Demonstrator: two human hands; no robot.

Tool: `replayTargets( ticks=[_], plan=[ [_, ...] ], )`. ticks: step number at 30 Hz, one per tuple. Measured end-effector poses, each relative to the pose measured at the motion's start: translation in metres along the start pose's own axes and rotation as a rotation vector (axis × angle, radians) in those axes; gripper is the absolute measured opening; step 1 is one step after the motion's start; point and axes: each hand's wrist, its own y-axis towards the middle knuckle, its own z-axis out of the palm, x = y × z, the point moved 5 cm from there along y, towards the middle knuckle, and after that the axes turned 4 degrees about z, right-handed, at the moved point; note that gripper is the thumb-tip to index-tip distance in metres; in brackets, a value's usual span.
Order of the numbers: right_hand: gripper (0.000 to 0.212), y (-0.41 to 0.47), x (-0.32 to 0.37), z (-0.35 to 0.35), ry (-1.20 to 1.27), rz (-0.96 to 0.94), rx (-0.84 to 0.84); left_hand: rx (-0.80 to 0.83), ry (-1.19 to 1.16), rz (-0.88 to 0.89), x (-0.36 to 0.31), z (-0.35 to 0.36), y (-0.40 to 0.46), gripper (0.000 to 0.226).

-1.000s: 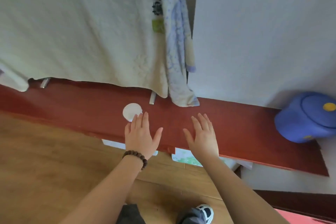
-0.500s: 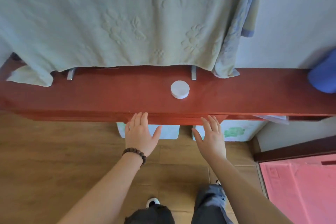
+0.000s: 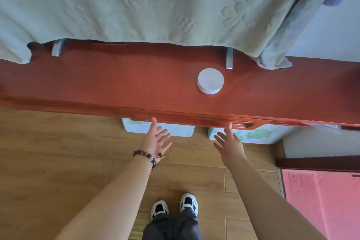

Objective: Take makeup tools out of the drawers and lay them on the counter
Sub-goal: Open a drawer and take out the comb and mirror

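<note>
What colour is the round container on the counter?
White, a plain round container on the red-brown counter; the head view shows it clearly.

Drawers tucked out of sight under the tabletop's near edge

The red tabletop (image 3: pixel 116 82) is running off both side edges, and its far strip is lying under the hanging green cloth (image 3: pixel 136 6). The drawer fronts are facing away below the lip, so whether the fingers (image 3: pixel 153 122) are touching them is unclear. Two patterned boxes (image 3: pixel 175 129) are showing only partly.
</note>
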Motion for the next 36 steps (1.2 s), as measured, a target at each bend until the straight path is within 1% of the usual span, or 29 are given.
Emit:
replayTargets(
  ticks=[2,4,5,7,9,11,15,16,19,20,22,23,25,27,30,32,34,35,36],
  plan=[
    [0.067,0.023,-0.009,0.005,0.211,0.072,0.075,0.002,-0.185,0.009,0.004,-0.001,0.02,0.093],
    [0.079,0.035,-0.013,0.011,0.331,0.07,0.135,-0.004,-0.291,0.032,0.004,-0.001,0.035,0.106],
    [0.082,0.038,-0.014,0.014,0.375,0.057,0.164,-0.004,-0.322,0.04,0.004,-0.001,0.041,0.109],
    [0.086,0.04,-0.014,0.019,0.451,0.041,0.209,0.013,-0.386,0.052,0.003,-0.001,0.05,0.109],
    [0.082,0.041,-0.013,0.022,0.503,0.037,0.225,0.022,-0.451,0.055,0.004,0.001,0.056,0.102],
    [0.074,0.042,-0.013,0.023,0.523,0.034,0.232,0.019,-0.485,0.057,0.006,0.004,0.057,0.097],
    [0.073,0.036,-0.021,0.02,0.582,0.059,0.248,-0.011,-0.503,0.054,0.013,0.004,0.048,0.106],
    [0.07,0.032,-0.025,0.017,0.589,0.065,0.241,-0.015,-0.502,0.05,0.016,0.001,0.044,0.103],
    [0.065,0.017,-0.042,0.006,0.597,0.076,0.226,-0.026,-0.516,0.035,0.031,-0.011,0.028,0.081],
    [0.063,0.011,-0.048,0.002,0.597,0.077,0.236,-0.03,-0.522,0.028,0.036,-0.016,0.021,0.082],
    [0.06,-0.001,-0.062,-0.006,0.597,0.083,0.247,-0.043,-0.539,0.015,0.047,-0.024,0.007,0.094],
    [0.058,-0.007,-0.069,-0.01,0.601,0.089,0.248,-0.047,-0.546,0.011,0.053,-0.028,0.0,0.096],
    [0.057,-0.017,-0.083,-0.017,0.612,0.101,0.24,-0.051,-0.557,0.005,0.064,-0.038,-0.012,0.089],
    [0.056,-0.027,-0.098,-0.025,0.624,0.105,0.222,-0.054,-0.563,-0.009,0.074,-0.047,-0.023,0.083],
    [0.063,-0.043,-0.118,-0.035,0.64,0.103,0.212,-0.056,-0.566,-0.018,0.09,-0.062,-0.039,0.074],
    [0.066,-0.053,-0.129,-0.041,0.643,0.103,0.205,-0.045,-0.571,-0.017,0.099,-0.071,-0.05,0.075],
    [0.066,-0.061,-0.14,-0.048,0.648,0.103,0.2,-0.033,-0.58,-0.015,0.108,-0.078,-0.06,0.084],
    [0.067,-0.064,-0.146,-0.052,0.649,0.102,0.2,-0.026,-0.578,-0.015,0.113,-0.082,-0.064,0.085],
    [0.069,-0.068,-0.151,-0.056,0.646,0.1,0.2,-0.024,-0.572,-0.016,0.118,-0.086,-0.069,0.08]
  ],
)
